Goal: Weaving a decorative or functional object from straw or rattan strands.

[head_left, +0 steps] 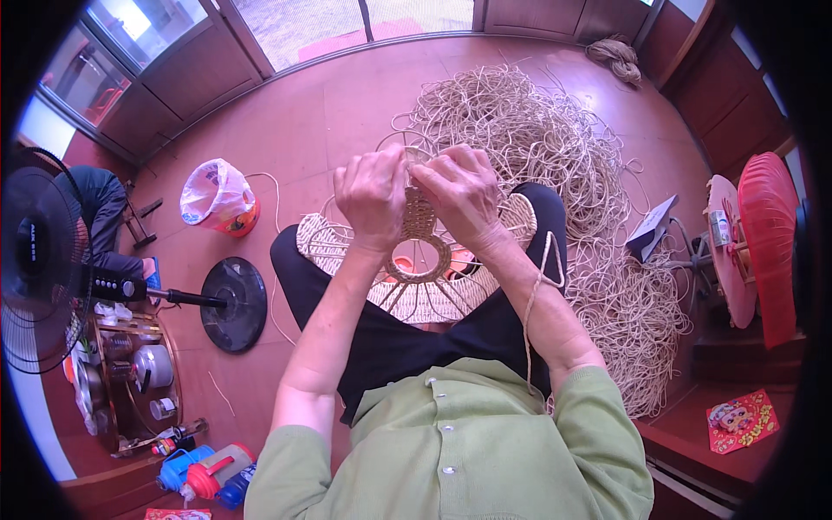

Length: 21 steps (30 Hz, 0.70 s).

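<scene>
A partly woven wire-frame piece [321,236] in pale straw cord rests across my lap, with radiating bare wires and a central woven ring below a narrow woven column. My left hand [371,195] is closed at the top of that column, its fingers curled around something hidden between them. Just beside it my right hand [455,186] pinches at the same spot, thumb and index finger on the cord and frame. A loose cord [546,270] hangs over my right forearm. The fingertips' exact grip is partly hidden.
A big tangled cord heap [511,121] covers the right floor [303,95]. At left stand a fan [43,260], a lined bucket [221,208], a seated person's legs [108,217], a rack [139,381] and jugs [212,477]. A red stool [767,251] stands far right.
</scene>
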{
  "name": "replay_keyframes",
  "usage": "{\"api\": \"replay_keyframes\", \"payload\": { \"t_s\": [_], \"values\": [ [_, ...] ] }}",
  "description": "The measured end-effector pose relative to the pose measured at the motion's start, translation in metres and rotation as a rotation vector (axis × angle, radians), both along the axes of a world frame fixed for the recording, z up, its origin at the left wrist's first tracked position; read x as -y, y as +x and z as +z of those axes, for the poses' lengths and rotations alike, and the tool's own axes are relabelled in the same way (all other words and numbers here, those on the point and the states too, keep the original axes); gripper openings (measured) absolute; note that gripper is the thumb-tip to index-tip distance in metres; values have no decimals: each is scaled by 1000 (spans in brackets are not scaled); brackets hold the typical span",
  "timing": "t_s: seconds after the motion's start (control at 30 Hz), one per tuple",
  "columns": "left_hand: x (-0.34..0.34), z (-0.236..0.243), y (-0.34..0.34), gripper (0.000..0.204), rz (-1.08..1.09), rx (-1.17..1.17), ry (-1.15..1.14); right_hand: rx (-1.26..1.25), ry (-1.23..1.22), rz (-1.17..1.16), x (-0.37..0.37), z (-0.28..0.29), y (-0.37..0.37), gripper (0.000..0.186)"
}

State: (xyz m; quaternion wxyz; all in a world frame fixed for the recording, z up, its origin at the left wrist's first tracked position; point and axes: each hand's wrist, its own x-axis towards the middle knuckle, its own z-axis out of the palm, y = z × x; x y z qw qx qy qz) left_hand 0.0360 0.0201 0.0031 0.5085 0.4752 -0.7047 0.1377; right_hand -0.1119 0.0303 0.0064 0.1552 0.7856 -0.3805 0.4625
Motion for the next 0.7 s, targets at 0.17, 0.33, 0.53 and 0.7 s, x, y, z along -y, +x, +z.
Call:
{"api": "replay_keyframes", "payload": {
  "t_s": [0.17, 0.33, 0.53, 0.7],
  "values": [
    [7, 11, -12, 56, 118, 210, 217, -67, 59, -86, -1, -6, 4, 22],
    [-10, 3, -9, 63, -82, -245, 528, -48, 109, -22, -7, -1, -1, 18],
    [-40, -10, -2, 53, -128, -495, 403, 77, 257, 67, -16, 0, -5, 13],
    [-41, 4, 0, 43, -506, -1290, 717, 92, 235, 42, -15, -5, 0, 11]
  ]
}}
